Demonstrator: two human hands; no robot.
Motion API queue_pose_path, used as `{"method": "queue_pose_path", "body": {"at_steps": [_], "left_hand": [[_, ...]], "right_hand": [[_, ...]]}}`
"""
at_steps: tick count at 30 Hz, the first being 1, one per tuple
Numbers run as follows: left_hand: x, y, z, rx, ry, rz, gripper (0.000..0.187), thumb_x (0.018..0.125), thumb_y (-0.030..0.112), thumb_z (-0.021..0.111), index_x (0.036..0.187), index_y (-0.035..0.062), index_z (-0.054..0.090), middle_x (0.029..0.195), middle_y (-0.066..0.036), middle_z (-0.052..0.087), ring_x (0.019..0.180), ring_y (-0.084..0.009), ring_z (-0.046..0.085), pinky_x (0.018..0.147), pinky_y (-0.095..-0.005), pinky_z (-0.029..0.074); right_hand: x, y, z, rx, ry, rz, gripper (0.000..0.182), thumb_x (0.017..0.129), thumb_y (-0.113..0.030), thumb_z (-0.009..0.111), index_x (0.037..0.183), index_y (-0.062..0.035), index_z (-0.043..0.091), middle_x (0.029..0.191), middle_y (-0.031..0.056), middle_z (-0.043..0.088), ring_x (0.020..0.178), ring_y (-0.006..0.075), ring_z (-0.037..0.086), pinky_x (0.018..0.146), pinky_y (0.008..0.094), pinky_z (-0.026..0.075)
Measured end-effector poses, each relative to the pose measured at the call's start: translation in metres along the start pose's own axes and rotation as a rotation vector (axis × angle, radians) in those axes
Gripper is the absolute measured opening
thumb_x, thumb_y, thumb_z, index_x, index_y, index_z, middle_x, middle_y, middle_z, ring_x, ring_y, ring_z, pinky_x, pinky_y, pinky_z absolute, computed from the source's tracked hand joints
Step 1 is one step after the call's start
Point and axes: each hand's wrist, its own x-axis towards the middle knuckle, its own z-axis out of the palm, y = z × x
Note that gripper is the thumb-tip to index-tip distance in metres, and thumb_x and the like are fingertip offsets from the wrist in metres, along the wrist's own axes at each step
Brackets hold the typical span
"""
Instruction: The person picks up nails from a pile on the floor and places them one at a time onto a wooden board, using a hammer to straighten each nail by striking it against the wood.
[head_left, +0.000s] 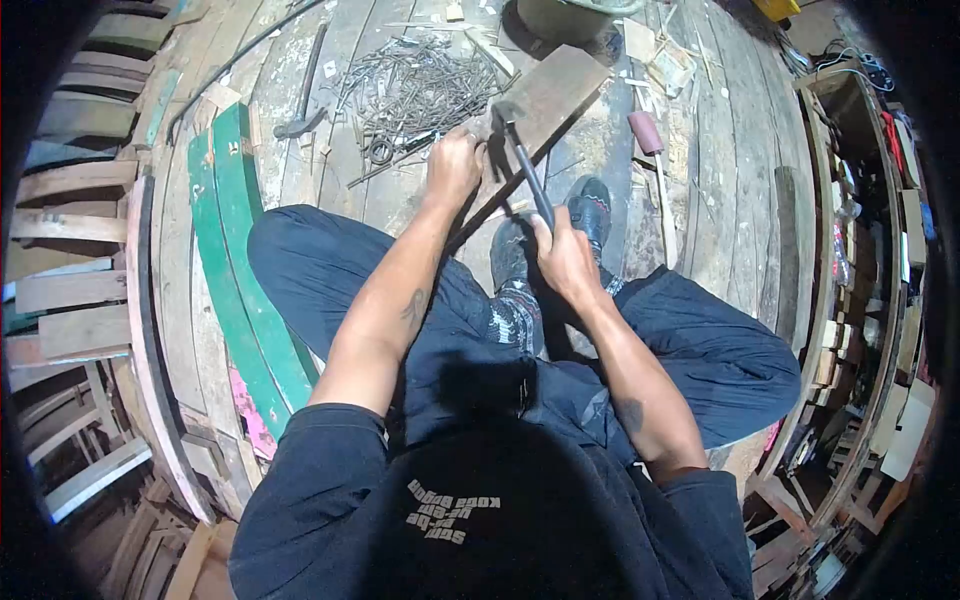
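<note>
R hand [568,262] has the hammer [528,165], head over the wood block [560,95] - L hand [455,165]'s at the block's L edge, can't tell if it's gripping anything tbh. Nail pile [425,90]'s just beside.

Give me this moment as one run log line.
right hand: holding hammer, head at wooden beam | left hand: beside beam, grip unclear | nearby: nail pile, green plank

Round container [568,20] cut off by the top edge, left hand's [455,167] contents (if any) too small to tell.
</note>
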Motion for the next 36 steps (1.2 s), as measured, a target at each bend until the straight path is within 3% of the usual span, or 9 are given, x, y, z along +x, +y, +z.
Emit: {"method": "queue_pose_path", "body": {"at_steps": [6,10,13,16,21,30,36], "left_hand": [[0.001,-0.005,0.003,0.022,0.0,0.033,0.016,0.086,0.013,0.072,0.099,0.0042,0.074,0.095,-0.02,0.067,0.088,-0.0401,0.067,0.08,-0.0474,0.055],[-0.002,0.0,0.002,0.016,0.073,0.086,0.016,0.085,0.012,0.072,0.097,0.0016,0.073,0.095,-0.021,0.066,0.087,-0.0409,0.066,0.08,-0.0484,0.055],[0.002,0.005,-0.003,0.071,-0.047,0.006,0.015,0.082,0.006,0.067,0.094,0.0003,0.073,0.099,-0.021,0.068,0.093,-0.0391,0.068,0.084,-0.048,0.055],[-0.002,0.003,0.0,0.091,0.015,0.054,0.018,0.078,0.002,0.064,0.094,0.0,0.073,0.099,-0.021,0.068,0.097,-0.0379,0.068,0.084,-0.0488,0.054],[-0.002,0.009,-0.009,0.153,-0.008,0.042,0.019,0.084,0.013,0.067,0.099,0.0019,0.074,0.106,-0.014,0.057,0.101,-0.0334,0.057,0.081,-0.0459,0.049],[-0.002,0.005,-0.007,0.201,0.041,0.029,0.028,0.081,0.022,0.071,0.1,0.0018,0.074,0.115,-0.013,0.058,0.111,-0.0316,0.053,0.092,-0.0471,0.041],[0.001,-0.002,-0.003,-0.001,0.038,-0.215,0.02,0.08,0.021,0.074,0.089,0.0028,0.073,0.118,-0.011,0.058,0.114,-0.0332,0.056,0.095,-0.0474,0.045]], "right_hand": [[-0.001,-0.015,-0.013,0.212,0.198,-0.146,0.031,0.103,-0.029,0.053,0.109,0.0014,0.051,0.078,0.0382,0.062,0.08,0.0575,0.062,0.068,0.0628,0.048],[-0.004,-0.011,-0.003,0.094,0.063,-0.023,0.035,0.104,-0.032,0.051,0.111,0.0026,0.049,0.078,0.0407,0.062,0.084,0.0571,0.063,0.071,0.0643,0.048],[0.002,-0.002,0.005,0.053,-0.01,0.055,0.038,0.105,-0.036,0.048,0.112,0.0021,0.051,0.088,0.0431,0.061,0.094,0.0604,0.059,0.079,0.0633,0.046],[0.0,-0.004,-0.005,0.073,0.041,0.058,0.038,0.105,-0.035,0.048,0.113,0.0019,0.053,0.089,0.0423,0.062,0.095,0.0595,0.059,0.08,0.0627,0.046],[0.003,-0.013,-0.022,0.209,0.151,-0.024,0.034,0.105,-0.034,0.05,0.113,-0.0011,0.055,0.085,0.0359,0.065,0.089,0.057,0.062,0.074,0.0601,0.047],[-0.003,-0.002,-0.019,0.226,0.1,0.004,0.041,0.105,-0.038,0.048,0.116,0.0001,0.056,0.085,0.036,0.065,0.089,0.0564,0.062,0.075,0.0591,0.047],[-0.002,0.001,-0.008,0.213,0.056,0.007,0.042,0.106,-0.04,0.048,0.11,0.0006,0.056,0.09,0.0351,0.065,0.094,0.0565,0.061,0.079,0.0579,0.046]]}}
